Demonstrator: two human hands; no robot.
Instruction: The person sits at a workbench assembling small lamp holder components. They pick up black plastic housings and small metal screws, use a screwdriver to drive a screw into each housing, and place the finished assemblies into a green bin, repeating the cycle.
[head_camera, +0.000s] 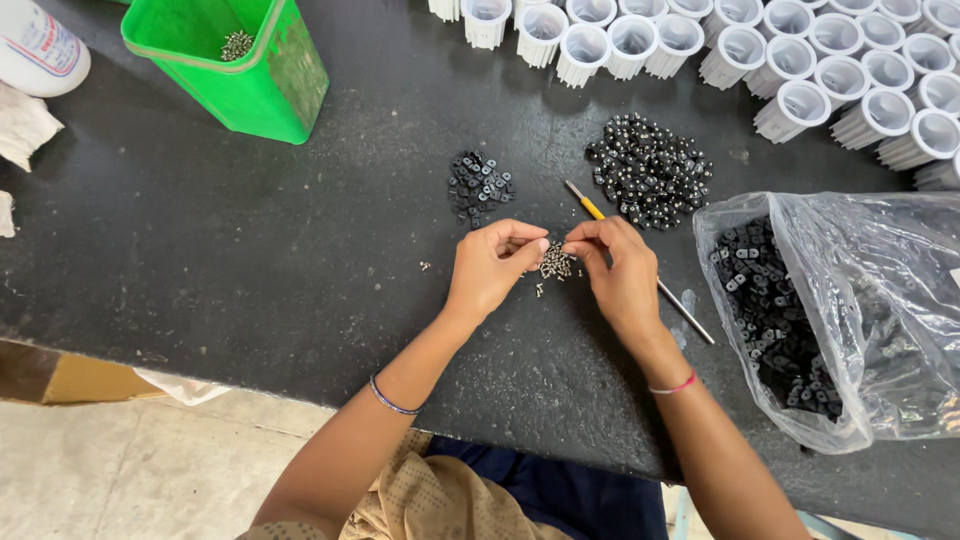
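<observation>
My left hand (492, 268) and my right hand (618, 272) meet fingertip to fingertip over a small heap of tiny metal screws (555, 265) on the black table (250, 250). Each hand pinches something very small; what it is stays hidden between the fingers. A small pile of black plastic clips (479, 187) lies just beyond my left hand. A larger pile of black clips with metal dots (650, 170) lies beyond my right hand. A thin yellow-handled screwdriver (590, 206) runs under my right hand.
A clear plastic bag (850, 300) of black clips lies at the right. Several white ribbed cylinders (790, 60) stand along the far edge. A green bin (240, 65) holding screws stands far left, beside a white bottle (35, 45).
</observation>
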